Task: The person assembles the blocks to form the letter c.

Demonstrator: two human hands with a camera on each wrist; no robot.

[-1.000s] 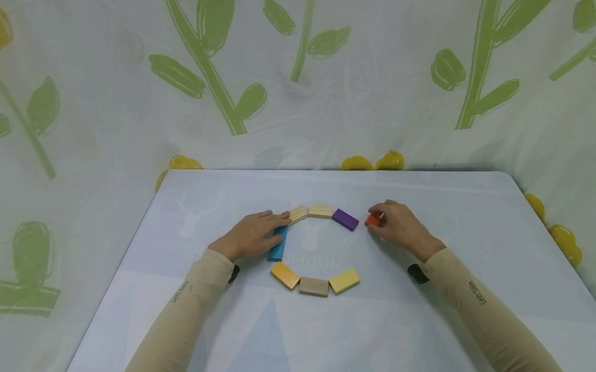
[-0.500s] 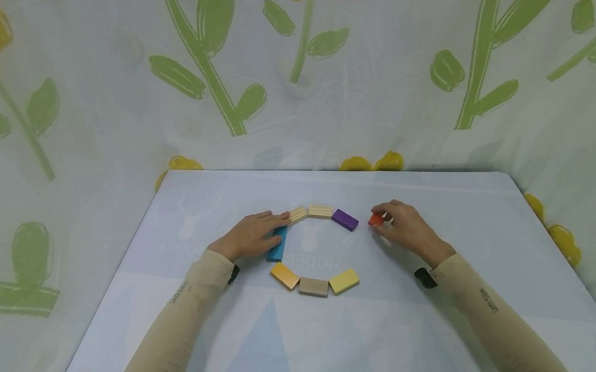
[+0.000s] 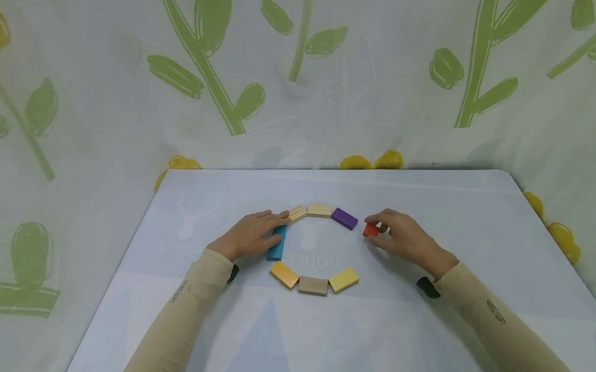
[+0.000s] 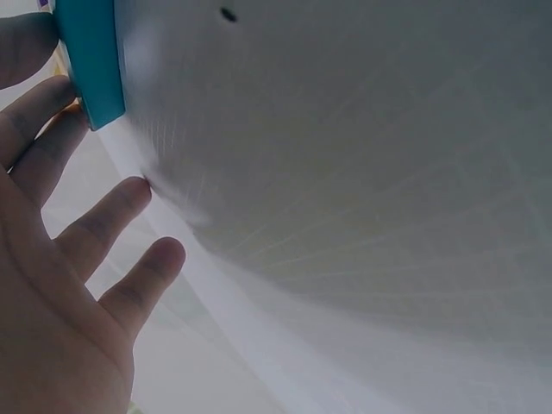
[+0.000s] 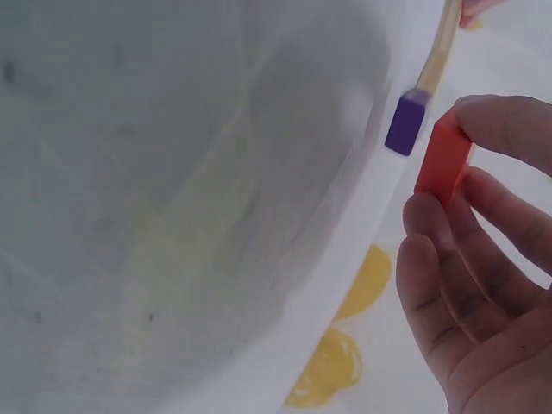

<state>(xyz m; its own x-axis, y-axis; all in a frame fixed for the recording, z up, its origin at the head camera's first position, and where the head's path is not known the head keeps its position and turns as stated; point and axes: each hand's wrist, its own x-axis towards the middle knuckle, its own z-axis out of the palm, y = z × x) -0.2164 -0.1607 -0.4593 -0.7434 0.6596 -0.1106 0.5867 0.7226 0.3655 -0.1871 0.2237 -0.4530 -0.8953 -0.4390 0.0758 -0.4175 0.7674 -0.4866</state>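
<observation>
My right hand (image 3: 411,238) pinches an orange-red block (image 3: 370,230) between thumb and fingers, just right of the purple block (image 3: 344,218). A small gap separates these two blocks in the head view. In the right wrist view, the orange-red block (image 5: 443,159) is tilted, its upper end under the thumb. My left hand (image 3: 246,237) rests at the blue block (image 3: 277,245), thumb and fingertips touching it, the fingers fairly straight. In the left wrist view, the ring and little fingers spread apart from the blue block (image 4: 90,65). The left hand partly hides this block in the head view.
Two pale wooden blocks (image 3: 319,210) continue the curve between blue and purple. Orange (image 3: 284,275), grey-brown (image 3: 313,286) and yellow (image 3: 343,280) blocks form the near side of the ring. The white tabletop (image 3: 426,341) ends before a flower-printed cloth (image 3: 375,94).
My right hand drew slightly back to the right with the orange-red block, then brought it left and nearer to me. The left hand and the other blocks stayed put.
</observation>
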